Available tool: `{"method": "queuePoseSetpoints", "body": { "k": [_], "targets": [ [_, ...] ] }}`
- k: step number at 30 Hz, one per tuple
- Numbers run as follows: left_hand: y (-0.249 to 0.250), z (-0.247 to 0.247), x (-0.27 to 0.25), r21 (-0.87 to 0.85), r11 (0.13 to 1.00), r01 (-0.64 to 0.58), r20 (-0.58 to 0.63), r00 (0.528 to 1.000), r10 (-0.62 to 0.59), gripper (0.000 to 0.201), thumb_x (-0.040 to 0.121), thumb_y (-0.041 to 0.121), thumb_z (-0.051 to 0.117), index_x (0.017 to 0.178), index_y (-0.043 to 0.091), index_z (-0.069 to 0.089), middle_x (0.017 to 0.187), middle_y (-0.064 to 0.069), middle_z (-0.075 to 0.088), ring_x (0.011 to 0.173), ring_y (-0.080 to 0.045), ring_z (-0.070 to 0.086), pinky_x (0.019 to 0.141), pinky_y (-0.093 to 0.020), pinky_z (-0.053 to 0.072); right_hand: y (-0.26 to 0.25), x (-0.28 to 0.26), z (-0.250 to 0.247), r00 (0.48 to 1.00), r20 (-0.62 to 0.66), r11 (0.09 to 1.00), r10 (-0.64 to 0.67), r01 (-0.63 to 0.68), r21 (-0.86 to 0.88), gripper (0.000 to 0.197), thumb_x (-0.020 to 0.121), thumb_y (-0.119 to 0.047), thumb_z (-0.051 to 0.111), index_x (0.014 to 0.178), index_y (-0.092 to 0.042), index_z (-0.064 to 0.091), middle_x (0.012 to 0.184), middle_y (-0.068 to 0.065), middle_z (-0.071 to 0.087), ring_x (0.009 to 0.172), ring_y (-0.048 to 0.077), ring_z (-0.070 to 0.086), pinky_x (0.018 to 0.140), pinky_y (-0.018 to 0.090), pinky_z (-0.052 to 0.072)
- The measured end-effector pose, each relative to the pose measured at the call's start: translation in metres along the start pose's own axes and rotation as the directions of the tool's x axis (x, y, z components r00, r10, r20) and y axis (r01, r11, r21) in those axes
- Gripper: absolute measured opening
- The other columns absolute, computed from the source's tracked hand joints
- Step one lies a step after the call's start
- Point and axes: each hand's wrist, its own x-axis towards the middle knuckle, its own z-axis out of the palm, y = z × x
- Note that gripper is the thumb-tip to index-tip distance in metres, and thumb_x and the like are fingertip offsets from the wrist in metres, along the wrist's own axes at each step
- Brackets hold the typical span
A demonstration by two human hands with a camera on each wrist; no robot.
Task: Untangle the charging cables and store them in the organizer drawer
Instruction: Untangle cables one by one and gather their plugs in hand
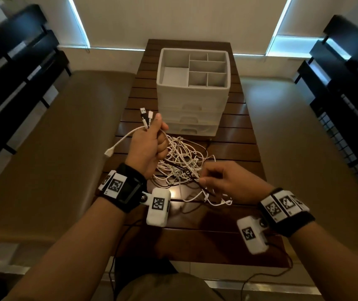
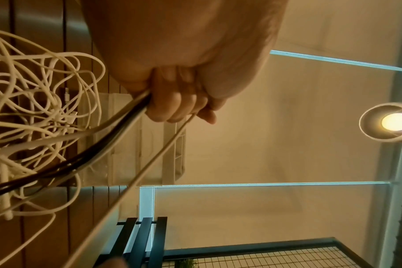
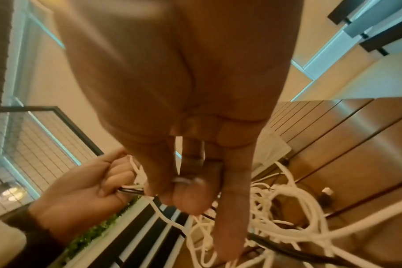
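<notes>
A tangle of white charging cables point(image 1: 182, 164) with a black one through it lies mid-table on the slatted wooden table point(image 1: 239, 148). My left hand point(image 1: 158, 131) is raised over the pile and grips a bunch of cable ends in a fist point(image 2: 172, 101); their plugs point(image 1: 146, 115) stick up above the thumb. One white end point(image 1: 108, 153) dangles off to the left. My right hand point(image 1: 204, 179) pinches a black cable at the near edge of the tangle point(image 3: 287, 217). Behind stands the white organizer point(image 1: 193, 90), its drawers shut, its top tray divided and empty.
Tan cushioned benches point(image 1: 60, 148) run along both sides of the table. Black shelving point(image 1: 347, 94) stands at right and left. Thin black leads from the wrist cameras trail over the table's near edge point(image 1: 267, 276).
</notes>
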Motion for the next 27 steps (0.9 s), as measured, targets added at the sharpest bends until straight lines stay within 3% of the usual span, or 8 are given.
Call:
{"method": "queuePoseSetpoints", "body": {
  "k": [5, 10, 13, 16, 18, 20, 23, 27],
  "targets": [
    [0.009, -0.009, -0.002, -0.024, 0.999, -0.029, -0.098, 0.995, 0.026, 0.037, 0.107, 0.045, 0.053, 0.080, 0.019, 0.054, 0.053, 0.007, 0.026, 0.042, -0.007, 0.022, 0.037, -0.022, 0.020, 0.032, -0.019, 0.008, 0.973, 0.114, 0.975, 0.199, -0.185, -0.121, 0.017, 0.102, -0.028, 0.064, 0.087, -0.019, 0.065, 0.081, 0.012, 0.070, 0.067, 0.033, 0.070, 0.065, 0.043, 0.063],
    [0.001, -0.002, -0.016, 0.154, 0.988, -0.017, -0.019, 1.000, 0.020, 0.044, 0.107, 0.049, 0.050, 0.072, 0.023, 0.044, 0.057, 0.006, 0.024, 0.045, -0.011, 0.019, 0.039, -0.023, 0.021, 0.041, -0.015, 0.013, 0.939, 0.181, 0.938, 0.292, -0.244, -0.245, 0.011, 0.101, -0.032, 0.064, 0.093, -0.027, 0.071, 0.086, -0.002, 0.071, 0.064, 0.005, 0.064, 0.063, 0.030, 0.059],
    [-0.006, 0.003, -0.023, 0.221, 0.975, 0.000, 0.065, 0.998, -0.015, 0.049, 0.107, 0.050, 0.048, 0.067, 0.024, 0.042, 0.057, 0.006, 0.024, 0.048, -0.012, 0.019, 0.041, -0.024, 0.021, 0.030, 0.003, -0.004, 0.990, -0.104, 0.923, 0.099, -0.131, -0.361, 0.008, 0.100, -0.028, 0.065, 0.103, -0.029, 0.072, 0.094, -0.013, 0.066, 0.080, 0.000, 0.062, 0.074, 0.026, 0.053],
    [-0.010, 0.005, -0.028, 0.246, 0.969, 0.021, 0.151, 0.987, -0.060, 0.051, 0.108, 0.049, 0.047, 0.064, 0.024, 0.042, 0.059, 0.004, 0.024, 0.048, -0.013, 0.018, 0.042, -0.023, 0.022, -0.004, 0.022, -0.023, 0.903, -0.404, 0.964, -0.145, 0.038, -0.262, 0.017, 0.101, -0.026, 0.061, 0.114, -0.024, 0.073, 0.099, -0.016, 0.066, 0.087, 0.001, 0.063, 0.078, 0.022, 0.051],
    [-0.011, 0.009, -0.032, 0.245, 0.969, 0.038, 0.198, 0.976, -0.089, 0.050, 0.109, 0.045, 0.047, 0.064, 0.023, 0.041, 0.060, 0.002, 0.023, 0.048, -0.013, 0.019, 0.042, -0.022, 0.023, -0.039, 0.033, -0.028, 0.857, -0.462, 0.973, -0.227, 0.175, -0.153, 0.022, 0.103, -0.025, 0.060, 0.120, -0.021, 0.072, 0.101, -0.015, 0.068, 0.089, 0.001, 0.065, 0.078, 0.018, 0.052],
    [-0.011, 0.014, -0.037, 0.249, 0.967, 0.054, 0.222, 0.969, -0.111, 0.049, 0.110, 0.039, 0.045, 0.065, 0.020, 0.040, 0.059, 0.002, 0.024, 0.049, -0.013, 0.023, 0.043, -0.022, 0.023, -0.069, 0.043, -0.030, 0.882, -0.386, 0.963, -0.268, 0.254, -0.090, 0.026, 0.104, -0.024, 0.060, 0.129, -0.020, 0.069, 0.105, -0.014, 0.069, 0.092, -0.002, 0.066, 0.083, 0.016, 0.052],
    [-0.015, 0.018, -0.041, 0.258, 0.965, 0.056, 0.247, 0.961, -0.122, 0.047, 0.110, 0.033, 0.045, 0.065, 0.019, 0.037, 0.061, -0.001, 0.028, 0.053, -0.014, 0.033, 0.047, -0.026, 0.021, -0.093, 0.055, -0.029, 0.957, -0.187, 0.970, -0.223, 0.236, 0.052, 0.039, 0.105, -0.033, 0.058, 0.143, -0.024, 0.059, 0.121, -0.007, 0.070, 0.109, 0.001, 0.068, 0.100, 0.029, 0.056],
    [-0.022, 0.015, -0.042, 0.243, 0.966, 0.088, 0.256, 0.955, -0.151, 0.032, 0.103, 0.026, 0.052, 0.075, 0.018, 0.064, 0.073, -0.005, 0.056, 0.072, -0.020, 0.060, 0.066, -0.036, 0.047, -0.103, 0.061, -0.023, 0.960, -0.048, 0.961, -0.274, 0.273, -0.035, 0.035, 0.107, -0.033, 0.054, 0.139, -0.022, 0.063, 0.122, -0.006, 0.072, 0.114, 0.004, 0.067, 0.102, 0.031, 0.054]
  ]
}}
